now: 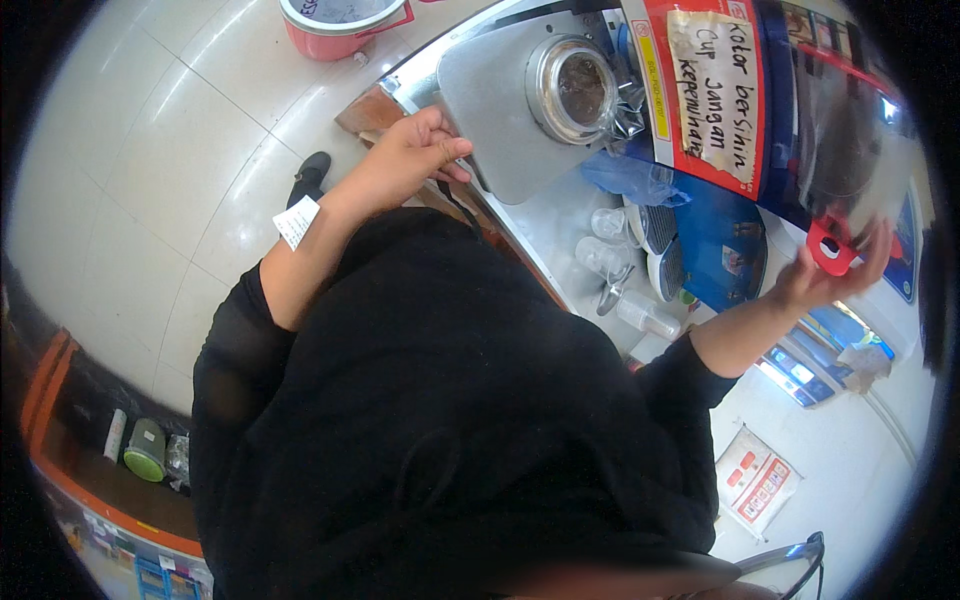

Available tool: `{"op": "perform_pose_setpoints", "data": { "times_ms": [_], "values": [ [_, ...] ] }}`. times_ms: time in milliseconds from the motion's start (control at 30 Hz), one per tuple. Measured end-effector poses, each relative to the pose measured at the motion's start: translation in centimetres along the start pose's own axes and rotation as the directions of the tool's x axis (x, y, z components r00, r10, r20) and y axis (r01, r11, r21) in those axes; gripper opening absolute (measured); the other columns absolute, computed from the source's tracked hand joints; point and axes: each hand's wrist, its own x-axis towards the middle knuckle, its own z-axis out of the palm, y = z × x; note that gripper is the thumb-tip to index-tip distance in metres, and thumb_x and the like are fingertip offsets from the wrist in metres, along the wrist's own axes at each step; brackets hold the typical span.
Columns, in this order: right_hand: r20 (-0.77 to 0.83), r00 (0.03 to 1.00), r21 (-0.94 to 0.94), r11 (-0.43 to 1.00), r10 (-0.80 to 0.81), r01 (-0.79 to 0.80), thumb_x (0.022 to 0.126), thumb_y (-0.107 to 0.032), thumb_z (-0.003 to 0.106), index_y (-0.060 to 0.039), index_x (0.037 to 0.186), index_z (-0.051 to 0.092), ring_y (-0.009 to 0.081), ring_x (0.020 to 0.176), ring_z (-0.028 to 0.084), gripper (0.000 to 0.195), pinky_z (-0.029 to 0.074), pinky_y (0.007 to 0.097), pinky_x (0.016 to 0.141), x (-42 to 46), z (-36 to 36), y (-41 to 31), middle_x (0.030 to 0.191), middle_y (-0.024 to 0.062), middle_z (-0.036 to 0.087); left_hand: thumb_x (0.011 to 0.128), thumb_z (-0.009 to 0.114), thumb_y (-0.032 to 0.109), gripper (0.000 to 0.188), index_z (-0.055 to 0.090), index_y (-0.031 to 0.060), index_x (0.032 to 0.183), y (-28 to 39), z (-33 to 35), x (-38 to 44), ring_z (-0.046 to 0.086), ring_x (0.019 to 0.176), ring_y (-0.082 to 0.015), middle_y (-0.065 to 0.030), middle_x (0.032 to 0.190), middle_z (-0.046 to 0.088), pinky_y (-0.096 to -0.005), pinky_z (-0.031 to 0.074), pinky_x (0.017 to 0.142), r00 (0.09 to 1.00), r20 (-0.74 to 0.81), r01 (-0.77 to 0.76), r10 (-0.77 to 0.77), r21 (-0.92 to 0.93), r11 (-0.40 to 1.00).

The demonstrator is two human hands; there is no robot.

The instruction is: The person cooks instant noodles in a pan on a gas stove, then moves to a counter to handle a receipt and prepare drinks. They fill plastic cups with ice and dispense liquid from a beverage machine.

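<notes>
At the right, my right hand has its fingers around a red plastic piece on a machine's side. Above that piece is a dark, shiny, see-through part; motion blurs this area. My left hand is beside the edge of a grey metal plate, thumb and fingers bent together. A black strap hangs just below; whether the hand grips it is unclear. A metal ring on the plate surrounds a round opening with brown contents. A paper label clings to my left forearm.
The red-and-blue machine housing bears a handwritten note. Clear plastic cups and a blue plastic bag lie on the metal counter. A pink bucket stands on the tiled floor. At right lies a white packet.
</notes>
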Motion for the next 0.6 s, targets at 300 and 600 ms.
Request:
{"op": "perform_pose_setpoints", "data": {
  "times_ms": [300, 600],
  "values": [
    [0.252, 0.542, 0.494, 0.375, 0.802, -0.784, 0.086, -0.035, 0.055, 0.0000, 0.120, 0.047, 0.0257, 0.108, 0.051, 0.050, 0.042, 0.0396, 0.090, -0.8, -0.3, 4.7, 0.118, 0.0129, 0.050, 0.091, 0.054, 0.017, 0.030, 0.047, -0.0006, 0.114, -0.4, -0.7, 0.0, 0.064, 0.079, -0.0163, -0.0109, 0.101, 0.061, -0.0266, 0.051, 0.072, 0.999, 0.035, 0.012, -0.015, 0.072, 0.997],
    [0.034, 0.977, 0.227, 0.950, 0.212, -0.214, 0.072, -0.052, 0.069, -0.0108, 0.126, 0.013, 0.0306, 0.110, 0.045, 0.088, 0.039, 0.0455, 0.099, 0.0, -0.2, 2.4, 0.125, 0.0155, 0.037, 0.091, 0.054, 0.017, 0.029, 0.048, -0.0015, 0.113, 0.4, -0.3, -0.3, 0.063, 0.080, -0.0167, -0.0111, 0.102, 0.060, -0.0276, 0.051, 0.072, 0.999, 0.036, 0.011, -0.013, 0.062, 0.998]
  ]
}}
